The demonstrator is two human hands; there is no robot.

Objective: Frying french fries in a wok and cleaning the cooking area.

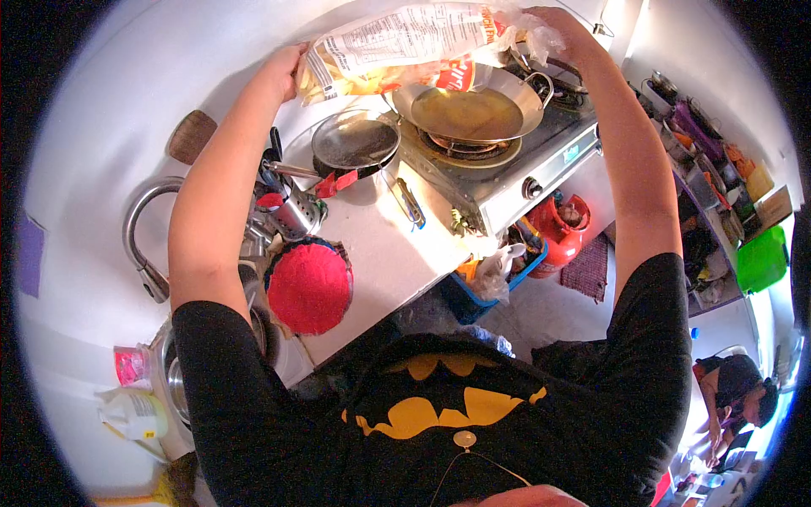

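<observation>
A plastic bag of french fries [393, 47] stretches sideways above a metal wok [469, 111] that holds yellowish oil. My left hand [293, 70] grips the bag's left end, where pale fries show through the plastic. At the crumpled right end, my right hand [551, 32] holds the bag, its fingers partly hidden by the plastic. The wok rests on the front burner of a gas stove [500, 184]. Left of it, a dark strainer or pan [356, 139] lies over a pot on the white counter [380, 247].
Near my left arm stand a perforated metal utensil holder [298, 212], a round red cloth pad [309, 288] and a curved faucet [136, 234]. Below the stove are a red gas cylinder [561, 234] and a blue bin [475, 298]. Another person [728, 386] is at far right, near crowded shelves.
</observation>
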